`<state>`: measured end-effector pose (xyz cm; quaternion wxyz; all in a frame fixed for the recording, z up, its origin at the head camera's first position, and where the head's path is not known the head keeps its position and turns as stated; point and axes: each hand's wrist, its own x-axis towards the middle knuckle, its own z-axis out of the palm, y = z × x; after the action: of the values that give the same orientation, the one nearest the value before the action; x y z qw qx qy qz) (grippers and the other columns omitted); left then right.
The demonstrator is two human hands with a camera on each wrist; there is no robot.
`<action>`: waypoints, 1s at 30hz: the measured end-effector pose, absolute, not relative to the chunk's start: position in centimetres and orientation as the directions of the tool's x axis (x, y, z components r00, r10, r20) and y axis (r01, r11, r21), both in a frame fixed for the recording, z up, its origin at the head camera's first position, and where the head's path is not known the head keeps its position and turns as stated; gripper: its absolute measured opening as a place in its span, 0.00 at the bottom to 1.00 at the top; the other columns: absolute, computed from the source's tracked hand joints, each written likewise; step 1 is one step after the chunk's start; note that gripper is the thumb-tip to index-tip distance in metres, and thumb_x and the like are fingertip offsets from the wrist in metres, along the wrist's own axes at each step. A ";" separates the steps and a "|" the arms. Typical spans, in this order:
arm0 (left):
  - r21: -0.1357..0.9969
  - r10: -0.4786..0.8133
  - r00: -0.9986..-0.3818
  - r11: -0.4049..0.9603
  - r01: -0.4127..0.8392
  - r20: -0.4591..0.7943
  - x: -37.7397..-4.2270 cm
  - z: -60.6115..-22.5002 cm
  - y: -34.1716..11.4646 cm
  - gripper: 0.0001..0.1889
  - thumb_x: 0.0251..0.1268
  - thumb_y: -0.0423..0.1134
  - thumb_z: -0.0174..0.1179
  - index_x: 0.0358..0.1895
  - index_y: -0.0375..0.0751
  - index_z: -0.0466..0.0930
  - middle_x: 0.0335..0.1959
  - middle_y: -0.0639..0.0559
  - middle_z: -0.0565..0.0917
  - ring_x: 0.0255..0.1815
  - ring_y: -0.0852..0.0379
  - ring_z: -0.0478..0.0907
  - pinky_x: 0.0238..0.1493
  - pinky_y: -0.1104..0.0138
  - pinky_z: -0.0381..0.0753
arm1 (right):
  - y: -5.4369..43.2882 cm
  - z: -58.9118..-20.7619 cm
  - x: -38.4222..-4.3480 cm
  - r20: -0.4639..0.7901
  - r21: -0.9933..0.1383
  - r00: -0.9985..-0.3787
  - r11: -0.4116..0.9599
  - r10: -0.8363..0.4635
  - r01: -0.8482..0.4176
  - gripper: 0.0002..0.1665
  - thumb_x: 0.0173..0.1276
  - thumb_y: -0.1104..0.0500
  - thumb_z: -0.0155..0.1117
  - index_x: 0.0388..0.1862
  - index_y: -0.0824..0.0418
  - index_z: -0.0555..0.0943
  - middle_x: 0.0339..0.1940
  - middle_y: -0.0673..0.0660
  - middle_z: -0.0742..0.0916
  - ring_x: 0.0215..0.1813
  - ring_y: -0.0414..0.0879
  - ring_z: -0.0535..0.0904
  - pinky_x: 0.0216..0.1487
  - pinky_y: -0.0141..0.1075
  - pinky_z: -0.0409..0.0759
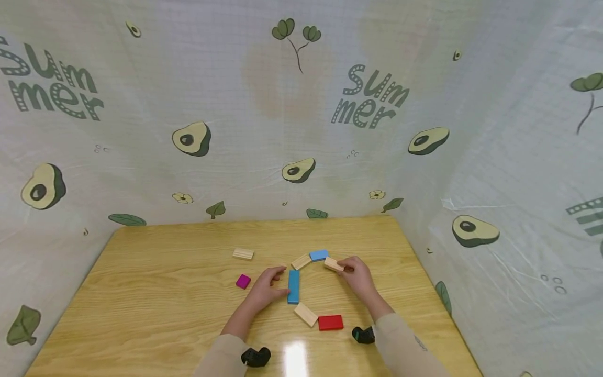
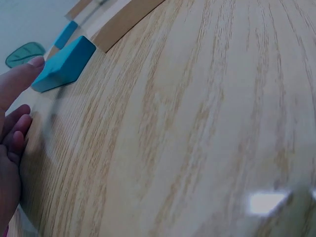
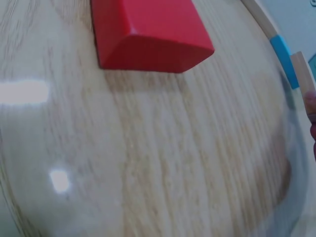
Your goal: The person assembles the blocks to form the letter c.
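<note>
In the head view, my right hand (image 1: 359, 278) pinches the end of a plain wooden block (image 1: 333, 264) between thumb and fingers. That block's far end lies close to a light blue block (image 1: 319, 255), which meets another wooden block (image 1: 301, 262) on its left. My left hand (image 1: 265, 291) has its thumb at the left side of a long blue block (image 1: 293, 287), the other fingers loosely bent and holding nothing. The left wrist view shows this thumb (image 2: 34, 64) against the blue block's end (image 2: 69, 66). Below it, a wooden block (image 1: 306, 315) meets a red block (image 1: 331, 322).
A magenta block (image 1: 243, 281) sits left of my left hand, and a grooved wooden block (image 1: 243, 254) lies farther back. The wooden table (image 1: 155, 293) ends at a printed cloth (image 1: 245, 173) behind and at both sides.
</note>
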<state>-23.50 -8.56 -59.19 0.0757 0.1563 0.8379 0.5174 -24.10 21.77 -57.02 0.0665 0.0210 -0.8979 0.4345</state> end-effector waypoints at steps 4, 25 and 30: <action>0.884 0.350 -0.936 0.424 0.197 0.041 -23.5 -59.3 -8.7 0.36 0.54 0.41 0.74 0.66 0.37 0.71 0.56 0.45 0.75 0.53 0.48 0.71 0.54 0.53 0.72 | 22.0 -57.7 -24.0 0.163 -0.774 -0.986 0.625 0.038 -0.104 0.14 0.59 0.69 0.72 0.45 0.63 0.87 0.38 0.53 0.82 0.39 0.46 0.77 0.40 0.38 0.78; 0.874 0.369 -0.927 0.428 0.229 0.062 -23.4 -59.5 -9.0 0.34 0.55 0.41 0.73 0.66 0.37 0.72 0.57 0.44 0.76 0.54 0.47 0.72 0.56 0.50 0.72 | 22.0 -60.0 -24.4 0.177 -0.848 -0.958 0.528 0.225 -0.032 0.15 0.58 0.70 0.72 0.45 0.68 0.86 0.41 0.59 0.82 0.40 0.51 0.78 0.38 0.30 0.77; 0.872 0.370 -0.927 0.428 0.236 0.069 -23.5 -59.5 -9.0 0.34 0.55 0.41 0.74 0.65 0.38 0.72 0.58 0.45 0.76 0.54 0.47 0.72 0.56 0.50 0.72 | 21.8 -59.9 -24.5 0.193 -0.858 -0.949 0.513 0.251 -0.039 0.14 0.57 0.71 0.73 0.44 0.69 0.86 0.40 0.60 0.82 0.39 0.51 0.78 0.36 0.29 0.76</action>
<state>-23.53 -8.96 -59.49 0.0664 0.1797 0.8425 0.5035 -24.50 21.81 -59.92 0.1479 -0.0616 -0.8570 0.4898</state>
